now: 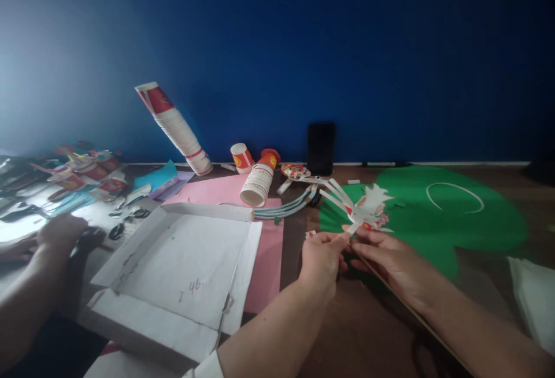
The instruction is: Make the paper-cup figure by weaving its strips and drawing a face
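Close together over the brown table, both my hands are at a cut paper cup (366, 213), white with red print, its sides cut into strips and jagged, petal-like pieces. My left hand (323, 256) is closed, thumb and finger pinching a white strip at the cup's near side. My right hand (388, 259) curls its fingers under the same piece. A long thin stick-like strip (416, 311) runs from my right hand toward the lower right; its upper end is hidden by the fingers. Green paper (442, 239) lies beneath and behind the cup.
An open white box (173, 274) lies left, over pink paper (271, 274). Stacked paper cups (180, 132) lean on the blue wall; another cup stack (256, 184) lies nearer. A black phone (321, 148) stands behind cables (286, 209). Another person's hand (60, 233) is far left.
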Action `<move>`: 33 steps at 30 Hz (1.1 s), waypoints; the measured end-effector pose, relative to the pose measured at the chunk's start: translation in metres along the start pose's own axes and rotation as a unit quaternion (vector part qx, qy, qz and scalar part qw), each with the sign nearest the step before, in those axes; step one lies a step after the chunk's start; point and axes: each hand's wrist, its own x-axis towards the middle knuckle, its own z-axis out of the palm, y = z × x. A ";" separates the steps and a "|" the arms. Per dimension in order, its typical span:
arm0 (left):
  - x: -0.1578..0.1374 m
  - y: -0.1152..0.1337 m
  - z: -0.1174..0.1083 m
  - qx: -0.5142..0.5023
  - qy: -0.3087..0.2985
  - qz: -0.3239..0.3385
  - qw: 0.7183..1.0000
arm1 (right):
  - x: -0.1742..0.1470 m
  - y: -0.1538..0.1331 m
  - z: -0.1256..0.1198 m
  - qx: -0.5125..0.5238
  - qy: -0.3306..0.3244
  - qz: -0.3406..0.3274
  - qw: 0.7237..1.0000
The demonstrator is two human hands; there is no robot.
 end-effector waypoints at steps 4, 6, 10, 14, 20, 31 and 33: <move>0.002 -0.002 -0.001 -0.018 -0.002 0.022 1.000 | 0.000 0.003 0.000 -0.008 -0.017 -0.007 1.000; 0.003 -0.003 -0.001 -0.021 0.001 0.026 0.999 | -0.001 0.003 0.001 -0.012 -0.029 -0.011 0.999; 0.005 -0.004 -0.001 -0.020 0.008 0.019 1.000 | -0.002 0.004 0.003 -0.009 -0.053 -0.015 0.998; 0.005 -0.004 0.000 -0.016 0.011 0.027 0.999 | -0.003 0.004 0.004 0.005 -0.054 -0.010 0.998; 0.004 -0.005 0.000 -0.016 0.017 0.030 0.999 | -0.004 0.005 0.002 0.009 -0.077 0.003 0.997; 0.001 -0.003 0.001 -0.024 0.029 0.029 0.999 | -0.002 0.006 0.005 0.020 -0.042 0.005 0.999; 0.000 -0.003 0.001 -0.024 0.023 0.028 0.999 | -0.003 0.003 0.007 0.020 -0.021 0.006 1.000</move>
